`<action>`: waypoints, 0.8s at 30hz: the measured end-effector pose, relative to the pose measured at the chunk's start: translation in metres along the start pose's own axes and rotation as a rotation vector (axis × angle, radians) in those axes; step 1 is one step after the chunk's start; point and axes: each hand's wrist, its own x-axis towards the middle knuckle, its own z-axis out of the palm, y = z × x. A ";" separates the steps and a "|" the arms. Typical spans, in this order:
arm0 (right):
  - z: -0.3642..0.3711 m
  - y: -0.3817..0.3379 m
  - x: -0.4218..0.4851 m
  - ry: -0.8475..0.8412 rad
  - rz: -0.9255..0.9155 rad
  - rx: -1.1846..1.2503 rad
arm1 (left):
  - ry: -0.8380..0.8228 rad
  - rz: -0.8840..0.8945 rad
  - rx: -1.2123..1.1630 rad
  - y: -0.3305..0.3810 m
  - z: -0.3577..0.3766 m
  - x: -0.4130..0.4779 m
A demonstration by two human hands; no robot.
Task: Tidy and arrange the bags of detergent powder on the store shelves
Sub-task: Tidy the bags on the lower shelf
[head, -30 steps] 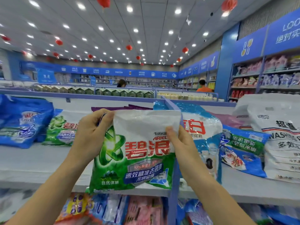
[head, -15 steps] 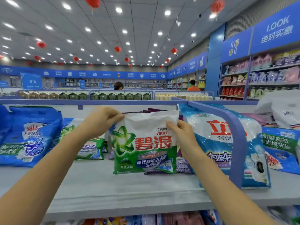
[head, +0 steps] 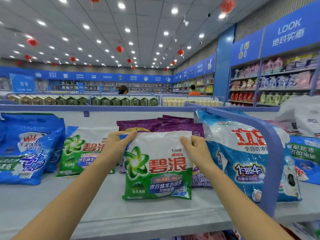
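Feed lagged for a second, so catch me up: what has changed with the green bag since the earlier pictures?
The green Ariel bag went from held up in front of the shelf edge to standing on the shelf, in front of the purple bags. Left hand and right hand still pinch its top corners. The neighbouring bags have not visibly moved.

Illumination is bright and even, supplied by rows of round recessed white ceiling lights, several blown out. Shadows on the pale grey shelf board are faint. Wide-angle distortion bends lines at the edges. Distant aisles appear soft; compression smears fine print.
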 end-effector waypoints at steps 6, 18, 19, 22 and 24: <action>0.004 0.001 0.007 -0.168 0.061 0.156 | 0.060 -0.263 -0.180 -0.014 -0.007 0.000; 0.012 0.012 -0.004 -0.016 0.152 0.420 | -0.553 -0.384 0.074 -0.055 -0.010 -0.045; 0.010 0.012 -0.004 -0.006 0.160 0.465 | -0.524 -0.355 0.080 -0.050 -0.011 -0.044; 0.007 0.007 -0.006 0.047 0.200 0.599 | -0.337 -0.298 0.071 -0.032 -0.018 -0.043; 0.012 0.003 -0.007 0.049 0.241 0.666 | -0.215 -0.287 0.041 -0.025 -0.022 -0.042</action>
